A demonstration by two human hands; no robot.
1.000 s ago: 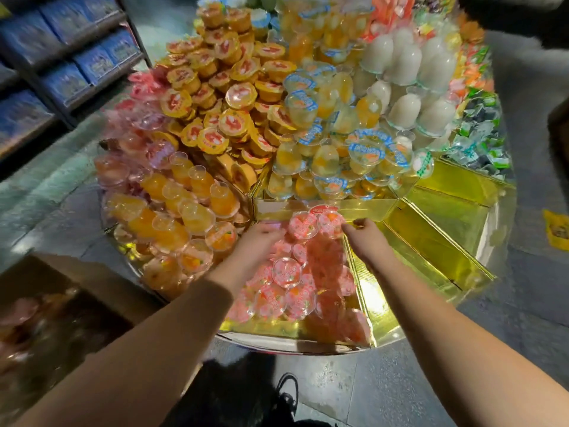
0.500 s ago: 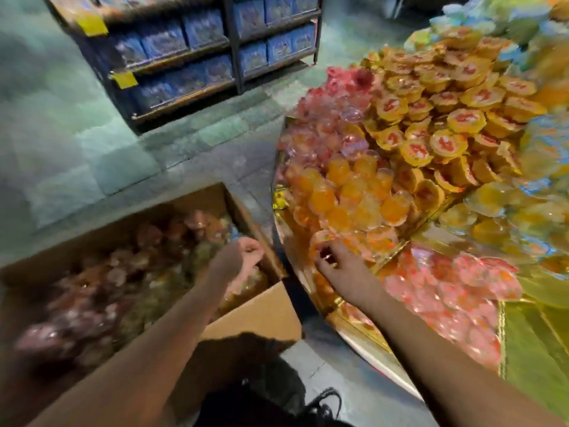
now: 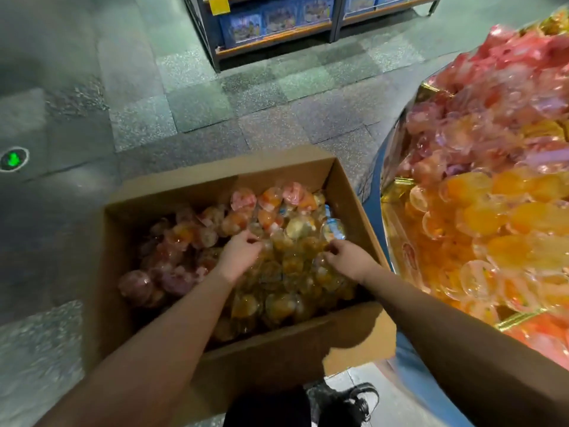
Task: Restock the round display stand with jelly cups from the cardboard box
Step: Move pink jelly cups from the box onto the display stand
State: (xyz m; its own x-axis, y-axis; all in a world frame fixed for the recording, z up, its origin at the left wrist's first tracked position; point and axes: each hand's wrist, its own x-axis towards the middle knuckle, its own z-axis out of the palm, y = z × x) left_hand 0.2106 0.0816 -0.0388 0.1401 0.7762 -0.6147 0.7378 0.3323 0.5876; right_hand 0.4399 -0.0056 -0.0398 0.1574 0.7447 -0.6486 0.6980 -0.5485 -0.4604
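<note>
- A person's left hand (image 3: 238, 257) and right hand (image 3: 348, 258) reach down into an open brown cardboard box (image 3: 348, 192) on the floor, both among the clear plastic jelly cups (image 3: 277, 272) with amber, pink and orange fillings heaped inside it.
- The left hand's fingers are curled into the pile and appear to gather cups; the right hand's fingers are bent over cups just beyond its knuckles. Motion blur leaves it unclear how many cups either hand grips.
- To the right of the right hand, near the box's side wall, stands the round gold-lined display stand (image 3: 397, 186), already piled with orange and pink cups.
- Risk, as a judgement: the smooth cups could slip from a loose handful during the lift across to the stand, and a cup set on a heaped section could roll off its rim.
- Beyond both hands lies a grey speckled tile floor (image 3: 246, 97), with a dark metal shelf rack of blue boxes (image 3: 271, 20) at the far side.
- A green floor marker (image 3: 13, 158) glows far left of the left hand.
</note>
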